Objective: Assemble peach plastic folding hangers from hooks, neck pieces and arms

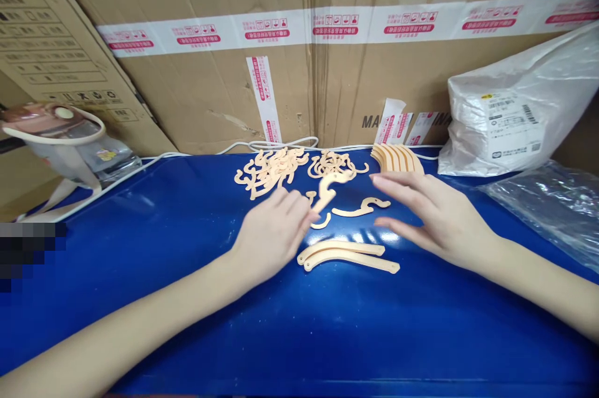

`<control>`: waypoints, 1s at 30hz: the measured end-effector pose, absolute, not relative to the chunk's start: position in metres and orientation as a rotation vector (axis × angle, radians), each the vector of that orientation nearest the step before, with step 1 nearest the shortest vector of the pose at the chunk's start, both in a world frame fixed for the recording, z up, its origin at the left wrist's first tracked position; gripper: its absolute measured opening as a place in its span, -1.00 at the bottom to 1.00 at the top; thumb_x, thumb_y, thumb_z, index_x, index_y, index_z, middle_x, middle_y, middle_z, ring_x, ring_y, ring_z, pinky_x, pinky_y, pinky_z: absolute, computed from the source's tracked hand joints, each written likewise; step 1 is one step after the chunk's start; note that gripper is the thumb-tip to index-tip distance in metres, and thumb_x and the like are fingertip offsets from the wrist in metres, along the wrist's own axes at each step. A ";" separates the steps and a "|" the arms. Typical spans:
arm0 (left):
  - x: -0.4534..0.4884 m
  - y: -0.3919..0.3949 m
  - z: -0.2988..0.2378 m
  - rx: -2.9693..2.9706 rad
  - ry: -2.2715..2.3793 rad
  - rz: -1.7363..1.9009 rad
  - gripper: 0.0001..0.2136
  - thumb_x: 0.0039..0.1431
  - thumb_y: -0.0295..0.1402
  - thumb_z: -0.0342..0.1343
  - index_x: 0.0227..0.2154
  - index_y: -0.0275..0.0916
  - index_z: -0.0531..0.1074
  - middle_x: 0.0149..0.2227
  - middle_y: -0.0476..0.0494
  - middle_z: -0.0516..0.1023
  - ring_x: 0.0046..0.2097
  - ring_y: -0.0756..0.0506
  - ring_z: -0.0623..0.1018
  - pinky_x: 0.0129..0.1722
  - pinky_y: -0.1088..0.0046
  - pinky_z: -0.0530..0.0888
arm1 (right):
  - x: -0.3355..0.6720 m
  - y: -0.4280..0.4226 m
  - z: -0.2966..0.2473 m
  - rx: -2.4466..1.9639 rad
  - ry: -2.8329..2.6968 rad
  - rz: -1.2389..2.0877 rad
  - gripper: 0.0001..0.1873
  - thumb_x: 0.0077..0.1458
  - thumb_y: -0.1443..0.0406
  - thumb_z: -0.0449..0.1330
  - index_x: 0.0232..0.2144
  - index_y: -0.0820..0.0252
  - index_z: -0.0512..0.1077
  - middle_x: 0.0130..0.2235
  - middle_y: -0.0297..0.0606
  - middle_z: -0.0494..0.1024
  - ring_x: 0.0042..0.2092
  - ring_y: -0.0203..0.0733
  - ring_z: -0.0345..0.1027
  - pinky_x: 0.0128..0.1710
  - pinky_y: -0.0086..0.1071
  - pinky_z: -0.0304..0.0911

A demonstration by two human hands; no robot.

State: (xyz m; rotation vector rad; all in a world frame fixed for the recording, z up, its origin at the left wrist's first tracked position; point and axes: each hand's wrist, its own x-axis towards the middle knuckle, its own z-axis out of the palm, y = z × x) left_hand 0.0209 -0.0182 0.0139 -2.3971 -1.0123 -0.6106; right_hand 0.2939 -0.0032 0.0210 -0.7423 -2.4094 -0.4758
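Wooden hook (326,191) pinched in L fingers (290,206), R fingers (403,191) spread, gap btwn; 2 strips (346,255) well off near tbl edge (355,380).

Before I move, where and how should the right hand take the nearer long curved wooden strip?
I'd pinch the nearer strip by its right end, coming from the right: that end juts past the farther strip, and the empty right hand hovers on that side.

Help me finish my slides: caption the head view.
Left grip holding a hooked pale piece, right grip open, two curved strips lying on the blue table.
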 end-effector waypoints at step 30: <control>0.026 -0.027 0.011 -2.653 -0.712 -0.644 -0.70 0.39 -0.36 -0.21 -0.42 -0.30 0.33 -0.45 -0.08 0.42 -0.40 -0.04 0.31 -0.44 0.51 0.30 | 0.306 0.002 0.033 -0.588 -2.532 -0.453 -0.91 0.21 0.38 0.10 -0.25 0.21 0.41 -0.22 -0.20 0.53 -0.20 -0.18 0.38 -0.20 -0.32 0.25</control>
